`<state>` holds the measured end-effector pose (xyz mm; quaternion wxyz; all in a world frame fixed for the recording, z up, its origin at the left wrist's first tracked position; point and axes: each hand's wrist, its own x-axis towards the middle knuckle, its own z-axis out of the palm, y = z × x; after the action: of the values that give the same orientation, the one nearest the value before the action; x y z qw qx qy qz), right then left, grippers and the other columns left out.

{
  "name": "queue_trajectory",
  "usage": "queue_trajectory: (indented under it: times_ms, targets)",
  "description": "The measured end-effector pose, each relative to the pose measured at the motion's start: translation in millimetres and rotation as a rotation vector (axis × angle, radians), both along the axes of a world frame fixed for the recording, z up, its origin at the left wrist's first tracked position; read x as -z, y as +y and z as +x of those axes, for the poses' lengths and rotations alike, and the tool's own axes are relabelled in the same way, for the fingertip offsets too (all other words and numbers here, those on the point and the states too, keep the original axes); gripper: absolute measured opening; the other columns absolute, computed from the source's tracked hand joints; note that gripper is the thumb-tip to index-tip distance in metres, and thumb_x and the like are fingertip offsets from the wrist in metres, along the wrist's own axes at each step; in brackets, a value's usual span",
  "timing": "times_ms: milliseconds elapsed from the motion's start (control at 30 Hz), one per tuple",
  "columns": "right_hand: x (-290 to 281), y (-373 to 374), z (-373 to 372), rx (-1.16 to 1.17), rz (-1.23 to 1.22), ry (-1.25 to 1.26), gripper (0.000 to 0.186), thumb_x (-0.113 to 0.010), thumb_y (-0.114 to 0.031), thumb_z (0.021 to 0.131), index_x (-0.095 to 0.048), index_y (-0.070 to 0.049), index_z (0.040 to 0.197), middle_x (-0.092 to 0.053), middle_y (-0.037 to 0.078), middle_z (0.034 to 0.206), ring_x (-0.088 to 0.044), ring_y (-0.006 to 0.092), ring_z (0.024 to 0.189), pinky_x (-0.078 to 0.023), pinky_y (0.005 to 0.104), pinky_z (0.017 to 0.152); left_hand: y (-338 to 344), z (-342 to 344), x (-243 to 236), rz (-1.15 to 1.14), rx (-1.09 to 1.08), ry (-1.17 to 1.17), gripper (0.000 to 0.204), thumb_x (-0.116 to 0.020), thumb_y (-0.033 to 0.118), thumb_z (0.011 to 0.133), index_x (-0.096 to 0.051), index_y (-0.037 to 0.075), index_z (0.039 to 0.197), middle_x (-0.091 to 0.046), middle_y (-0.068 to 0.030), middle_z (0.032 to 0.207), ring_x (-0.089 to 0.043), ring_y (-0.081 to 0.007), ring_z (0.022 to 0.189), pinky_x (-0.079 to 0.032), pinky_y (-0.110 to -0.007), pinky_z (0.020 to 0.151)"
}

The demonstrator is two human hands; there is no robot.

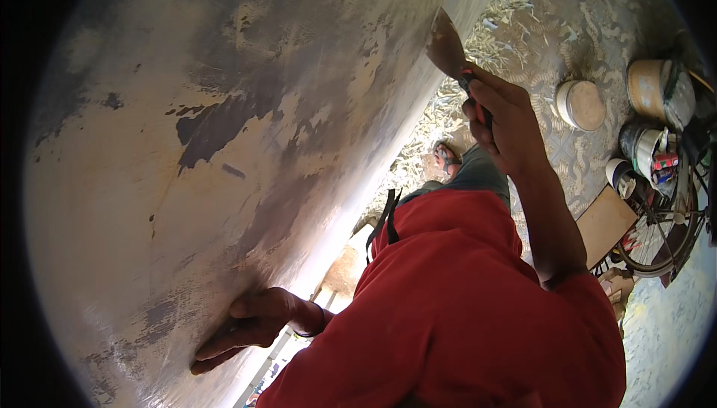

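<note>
A wall [142, 214] with patchy cream and grey paint, scraped in places, rises at my left and fills that side of the head view. My right hand [511, 120] is wrapped round the red and black handle of a paint scraper [446, 46]. Its broad, stained blade points up and away, its edge at or close to the wall's far side; whether it touches, I cannot tell. Lower down, my left hand [250, 326] leans on the wall with its fingers stretched out, and nothing shows in it.
Pale scraps [448, 102] litter the patterned floor along the wall's foot. On the right stand a round lidded tub [581, 105], a larger bucket [648, 87] and a container of odds and ends [651, 156]. A brown board [606, 225] lies beside a bicycle wheel [672, 247].
</note>
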<state>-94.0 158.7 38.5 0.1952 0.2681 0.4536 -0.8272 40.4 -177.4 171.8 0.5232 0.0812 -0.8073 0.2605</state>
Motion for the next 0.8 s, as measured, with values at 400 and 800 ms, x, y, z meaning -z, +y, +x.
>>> queue_trajectory:
  times_ms: [400, 800]
  targets:
    - [61.1, 31.0, -10.5, 0.010, -0.151, 0.087, 0.037, -0.063, -0.011, 0.098, -0.060, 0.003, 0.132, -0.056, 0.002, 0.076, -0.047, 0.0061, 0.052, -0.032, 0.0213, 0.039, 5.3, -5.8, -5.0, -0.039, 0.019, -0.011, 0.072, -0.046, 0.036, 0.110, -0.020, -0.002, 0.165, -0.007, -0.0258, 0.174, -0.001, -0.0379, 0.162, -0.006, -0.056, 0.129]
    - [54.9, 36.9, 28.1, -0.100, 0.707, 0.405, 0.037, -0.065, -0.013, 0.095, -0.063, 0.000, 0.130, -0.064, 0.008, 0.075, -0.061, 0.0185, 0.059, -0.049, 0.0345, 0.057, 0.5, -4.0, 0.7, 0.008, -0.055, 0.045, 0.076, -0.038, 0.049, 0.111, -0.019, 0.001, 0.166, -0.010, -0.0244, 0.174, -0.001, -0.0346, 0.163, 0.001, -0.057, 0.128]
